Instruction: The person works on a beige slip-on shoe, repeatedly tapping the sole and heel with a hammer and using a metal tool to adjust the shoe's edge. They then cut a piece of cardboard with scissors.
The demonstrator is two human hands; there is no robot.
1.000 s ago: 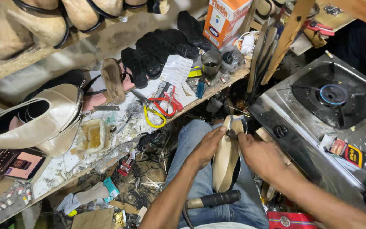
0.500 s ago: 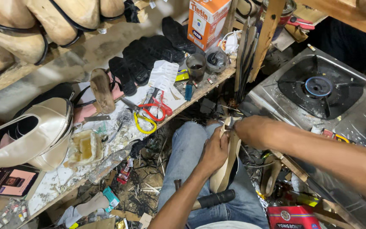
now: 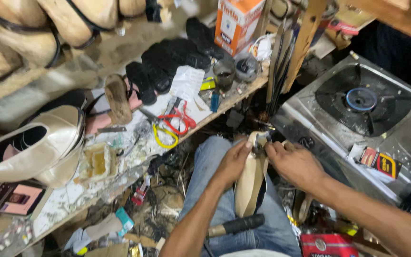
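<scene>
Head view looks down on a person's lap, where a beige shoe sole (image 3: 249, 183) stands on edge across the jeans, its toe end up at 12 o'clock and its heel end down at 6. The left hand (image 3: 231, 164) wraps the sole's upper left edge with fingers closed against it, thumb on top. The right hand (image 3: 293, 162) pinches the toe tip from 3 o'clock, fingertips pressed together on it. The sole is pale tan, smooth and long, with a darker rim showing along its right side.

Open room is tight. At 9 to 11 o'clock the workbench edge (image 3: 224, 107) runs diagonally just beside the left knee, crowded with red-handled scissors (image 3: 179, 121), a yellow-handled tool (image 3: 160, 135) and black soles (image 3: 167, 62). At 2 o'clock the metal gas stove (image 3: 310, 102) sits near the right hand, its corner close to the toe tip. At 6 o'clock a black-handled tool (image 3: 236, 224) lies across the thigh, just below the sole's heel. A gold shoe (image 3: 44, 147) rests at 9 o'clock, well apart.
</scene>
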